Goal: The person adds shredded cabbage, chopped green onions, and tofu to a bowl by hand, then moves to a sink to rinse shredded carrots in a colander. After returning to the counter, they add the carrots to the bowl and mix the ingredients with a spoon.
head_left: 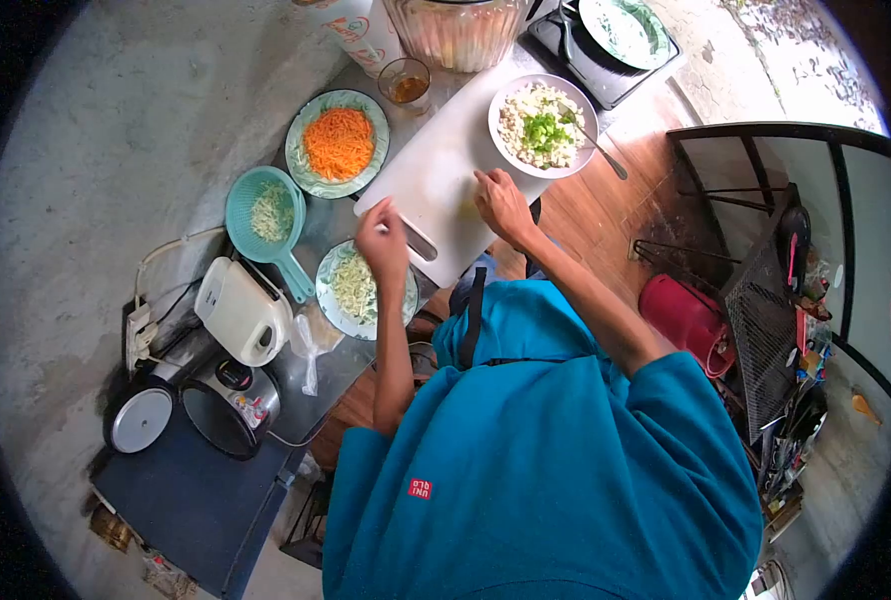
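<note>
The white cutting board [451, 180] lies slantwise across the table in front of me. Over its near left corner, beside the handle slot, is my left hand [382, 240], fingers curled together; a small pale bit shows at them, too blurred to name. My right hand [506, 207] is above the board's right edge with its fingers bunched; whatever they hold, if anything, is hidden. At the board's far end stands a white bowl [498, 152] of chopped pale pieces topped with sliced green onion [546, 132], a spoon [611, 160] leaning out over its rim.
Left of the board are a plate of shredded carrot [339, 143], a green strainer [238, 215] and a plate of shredded cabbage [356, 287]. A glass [406, 85], a ribbed container [456, 35] and a stove [616, 85] stand behind. A white appliance [241, 310] sits lower left.
</note>
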### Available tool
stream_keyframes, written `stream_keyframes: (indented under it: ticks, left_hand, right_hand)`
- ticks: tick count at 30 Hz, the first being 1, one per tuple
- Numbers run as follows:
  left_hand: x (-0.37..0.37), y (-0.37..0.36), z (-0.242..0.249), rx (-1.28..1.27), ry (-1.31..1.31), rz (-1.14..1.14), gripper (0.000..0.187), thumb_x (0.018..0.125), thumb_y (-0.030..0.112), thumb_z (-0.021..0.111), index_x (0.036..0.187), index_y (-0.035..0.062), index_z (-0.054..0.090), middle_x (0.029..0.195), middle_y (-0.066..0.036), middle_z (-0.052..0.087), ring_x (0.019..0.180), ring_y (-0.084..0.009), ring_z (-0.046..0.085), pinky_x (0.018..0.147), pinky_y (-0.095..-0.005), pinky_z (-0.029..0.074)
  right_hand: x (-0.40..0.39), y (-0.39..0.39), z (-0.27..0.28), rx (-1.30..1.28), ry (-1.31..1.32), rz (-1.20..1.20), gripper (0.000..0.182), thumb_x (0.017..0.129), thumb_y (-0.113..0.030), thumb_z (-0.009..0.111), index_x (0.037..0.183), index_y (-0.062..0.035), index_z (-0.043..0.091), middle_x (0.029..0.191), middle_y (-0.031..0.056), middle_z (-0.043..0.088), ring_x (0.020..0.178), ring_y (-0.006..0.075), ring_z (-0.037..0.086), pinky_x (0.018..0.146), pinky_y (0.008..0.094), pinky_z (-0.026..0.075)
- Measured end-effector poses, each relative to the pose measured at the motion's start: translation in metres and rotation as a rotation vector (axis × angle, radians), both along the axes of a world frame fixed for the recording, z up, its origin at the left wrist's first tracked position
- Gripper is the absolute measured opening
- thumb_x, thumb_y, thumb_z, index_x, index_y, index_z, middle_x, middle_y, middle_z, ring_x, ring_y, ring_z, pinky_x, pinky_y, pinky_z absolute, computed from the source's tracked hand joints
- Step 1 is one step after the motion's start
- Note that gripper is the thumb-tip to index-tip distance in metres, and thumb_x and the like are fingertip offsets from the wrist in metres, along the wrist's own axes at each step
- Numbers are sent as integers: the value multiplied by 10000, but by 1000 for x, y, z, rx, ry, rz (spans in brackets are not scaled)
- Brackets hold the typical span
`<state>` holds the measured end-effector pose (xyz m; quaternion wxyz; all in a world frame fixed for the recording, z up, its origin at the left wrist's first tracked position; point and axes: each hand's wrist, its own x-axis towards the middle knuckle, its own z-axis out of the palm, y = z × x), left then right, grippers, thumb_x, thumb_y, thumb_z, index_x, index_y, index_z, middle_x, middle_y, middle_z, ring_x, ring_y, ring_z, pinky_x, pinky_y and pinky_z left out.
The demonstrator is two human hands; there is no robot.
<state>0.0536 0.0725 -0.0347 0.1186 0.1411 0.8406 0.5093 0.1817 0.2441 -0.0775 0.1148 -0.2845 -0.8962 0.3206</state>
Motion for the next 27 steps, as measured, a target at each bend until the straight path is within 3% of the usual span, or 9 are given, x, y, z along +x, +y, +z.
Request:
stream_keyframes:
  ticks: [3, 10, 12, 13, 15, 19, 21, 25, 27]
  left_hand:
    - [-6, -55, 22, -65, 92, 254, 217, 826, 25, 591, 1036, 19, 644, 929, -90, 613, 776, -197, 598, 632, -295, 461]
    - [-34, -158, -1, -325, 315, 540, 422, 802, 106, 642, 1194, 0, 528, 1155, -183, 530, 1066, -304, 501, 889, -403, 402]
    - [-50, -173, -13, -304, 303, 535, 528, 791, 157, 667, 1238, -42, 468, 1169, -205, 533, 1100, -325, 495, 970, -392, 361]
    - [-56, -175, -12, -333, 271, 495, 551, 798, 171, 670, 1255, -47, 452, 1177, -225, 533, 1121, -324, 496, 985, -400, 357]
    - [-63, -170, -11, -256, 88, 505, 559, 818, 213, 661, 1250, -68, 446, 1096, -219, 579, 1045, -337, 551, 940, -392, 406]
    - [-86, -170, -17, -290, -111, 484, 597, 825, 280, 662, 1240, -90, 446, 1069, -221, 604, 965, -337, 596, 870, -372, 458]
    - [-103, -183, -39, -367, -70, 394, 545, 801, 340, 690, 1136, -64, 545, 995, -199, 648, 889, -302, 633, 791, -357, 481]
    - [-132, -184, -32, -620, -396, 121, 459, 767, 363, 724, 998, -20, 623, 972, -185, 667, 888, -257, 647, 773, -354, 475]
    - [-112, -172, -33, -137, -114, 168, 451, 739, 424, 733, 853, -2, 636, 804, -142, 671, 770, -257, 646, 711, -356, 467]
  right_hand:
    - [-16, -7, -16, 35, 60, -18, 309, 742, -86, 609, 1039, -5, 587, 906, 172, 530, 906, 353, 534, 786, 436, 464]
    - [-33, 2, -50, -10, 66, -31, 143, 806, -76, 513, 894, 2, 594, 925, 214, 565, 805, 387, 579, 709, 450, 467]
    - [-35, 3, -21, -187, 73, -135, 177, 771, -73, 611, 936, -6, 619, 907, 186, 584, 819, 364, 583, 732, 425, 478]
    - [-35, 5, -22, 92, 193, -109, 215, 757, -61, 626, 966, -10, 624, 968, 182, 580, 874, 357, 577, 765, 409, 477]
    - [-32, 4, -25, 295, 235, -71, 288, 752, -66, 639, 1035, -16, 623, 1022, 179, 578, 916, 352, 570, 788, 404, 474]
    - [-32, -4, -19, 246, 206, 50, 313, 781, -91, 646, 1086, -24, 628, 1020, 177, 592, 889, 314, 595, 780, 391, 485]
    - [-36, -12, 0, -146, 50, -72, 245, 824, -143, 620, 1033, -19, 650, 985, 166, 603, 870, 285, 604, 775, 379, 480]
    - [-42, -16, 25, -228, 85, -15, 220, 861, -171, 597, 1008, -23, 668, 825, 170, 635, 702, 263, 630, 691, 364, 501]
    - [-54, -22, 34, -231, 101, 8, 213, 865, -158, 592, 1004, -17, 670, 809, 175, 650, 690, 250, 636, 685, 350, 505]
